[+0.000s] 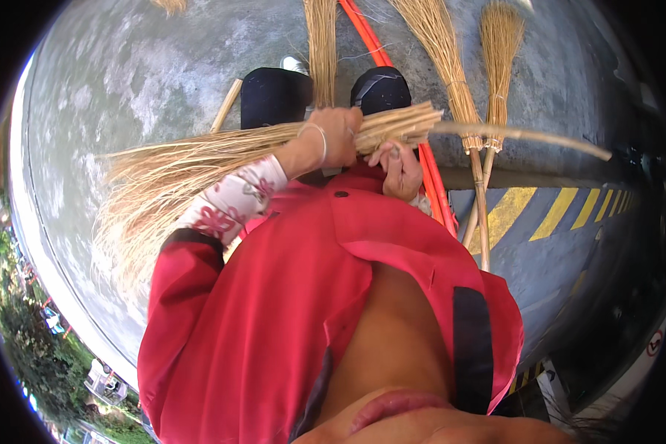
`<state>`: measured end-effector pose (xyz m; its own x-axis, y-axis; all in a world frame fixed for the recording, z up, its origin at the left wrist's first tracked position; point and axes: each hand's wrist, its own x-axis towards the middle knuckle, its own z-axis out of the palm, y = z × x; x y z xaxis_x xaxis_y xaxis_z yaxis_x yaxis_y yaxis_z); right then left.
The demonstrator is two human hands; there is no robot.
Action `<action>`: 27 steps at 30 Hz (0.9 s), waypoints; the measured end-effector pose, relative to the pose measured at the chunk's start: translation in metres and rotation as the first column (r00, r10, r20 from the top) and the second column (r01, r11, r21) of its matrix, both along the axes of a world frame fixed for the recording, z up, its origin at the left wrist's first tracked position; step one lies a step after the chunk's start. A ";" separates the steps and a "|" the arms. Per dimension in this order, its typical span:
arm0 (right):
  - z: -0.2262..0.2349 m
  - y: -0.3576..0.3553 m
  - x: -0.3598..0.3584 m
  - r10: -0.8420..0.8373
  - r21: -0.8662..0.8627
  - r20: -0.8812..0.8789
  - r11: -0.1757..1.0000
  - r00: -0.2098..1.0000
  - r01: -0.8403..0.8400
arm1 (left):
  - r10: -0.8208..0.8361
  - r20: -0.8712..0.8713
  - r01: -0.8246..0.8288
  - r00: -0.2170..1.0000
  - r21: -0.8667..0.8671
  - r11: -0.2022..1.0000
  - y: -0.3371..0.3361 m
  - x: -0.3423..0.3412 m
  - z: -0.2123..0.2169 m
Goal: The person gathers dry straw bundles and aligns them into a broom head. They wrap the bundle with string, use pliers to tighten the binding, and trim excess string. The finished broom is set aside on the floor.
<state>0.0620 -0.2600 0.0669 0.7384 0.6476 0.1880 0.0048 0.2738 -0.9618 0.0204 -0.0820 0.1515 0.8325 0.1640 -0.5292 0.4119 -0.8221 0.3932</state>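
A bundle of broom straw [207, 155] lies across my lap, its loose, fanned tips to the left and its thick cut ends to the right. My left hand [333, 137] is closed around the bundle near the cut ends, a pale bracelet on its wrist. Just below those ends, my right hand [399, 170] has its fingers curled in a pinch against the straw; what they hold is too small to tell. From the cut ends a thin tan stick [525, 133], slightly blurred, reaches out to the right.
Two straw brooms [451, 74] with wooden handles lie crossed to the right on the grey floor [163, 66]. Ahead, another straw bundle [322, 52] lies between my dark-covered knees. Orange-red poles [366, 33] run past my right side, near a yellow-striped edge [555, 213].
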 end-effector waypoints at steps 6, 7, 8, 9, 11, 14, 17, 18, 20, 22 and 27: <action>0.014 -0.059 0.001 0.042 -0.442 0.347 0.889 0.937 0.124 | -0.102 0.374 0.024 0.922 0.207 0.978 -0.043 -0.028 -0.050; 0.019 -0.063 0.006 0.117 -0.532 0.431 0.834 0.895 0.147 | -0.100 0.369 0.024 0.924 0.203 0.979 -0.044 -0.029 -0.053; 0.024 -0.064 0.005 0.083 -0.552 0.221 0.832 0.972 0.055 | -0.099 0.365 0.024 0.926 0.204 0.979 -0.043 -0.030 -0.054; 0.027 -0.063 0.006 0.015 -0.513 0.053 0.858 0.999 0.015 | -0.094 0.395 0.009 0.914 0.212 0.977 -0.042 -0.029 -0.054; 0.029 -0.059 0.006 -0.088 -0.412 -0.295 0.910 0.951 -0.044 | -0.154 0.392 0.053 0.907 0.258 0.965 -0.039 -0.027 -0.051; 0.029 -0.055 0.004 -0.091 -0.434 -0.081 0.900 0.993 0.047 | -0.146 0.375 0.063 0.915 0.226 0.972 -0.034 -0.026 -0.046; 0.032 -0.057 0.009 -0.132 -0.463 0.067 0.874 0.989 0.148 | -0.120 0.332 0.065 0.936 0.171 0.983 -0.030 -0.024 -0.041; 0.035 -0.056 0.012 -0.141 -0.474 0.113 0.862 0.984 0.178 | -0.109 0.319 0.065 0.942 0.144 0.987 -0.028 -0.023 -0.040; 0.043 -0.053 0.020 -0.172 -0.493 0.187 0.836 0.967 0.243 | -0.103 0.291 0.075 0.951 0.106 0.991 -0.026 -0.022 -0.038; 0.048 -0.043 0.024 -0.194 -0.491 0.242 0.821 0.951 0.292 | -0.108 0.275 0.081 0.955 0.109 0.991 -0.027 -0.019 -0.038; 0.051 -0.031 0.010 -0.015 -0.447 0.244 0.885 0.970 0.126 | -0.148 0.311 0.075 0.939 0.237 0.969 -0.035 -0.019 -0.045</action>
<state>0.0720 -0.2909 0.1175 0.7585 0.6496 0.0519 0.2401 -0.2045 -0.9490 0.0017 -0.1165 0.1068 0.9718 0.1409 -0.1893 0.1931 -0.9358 0.2948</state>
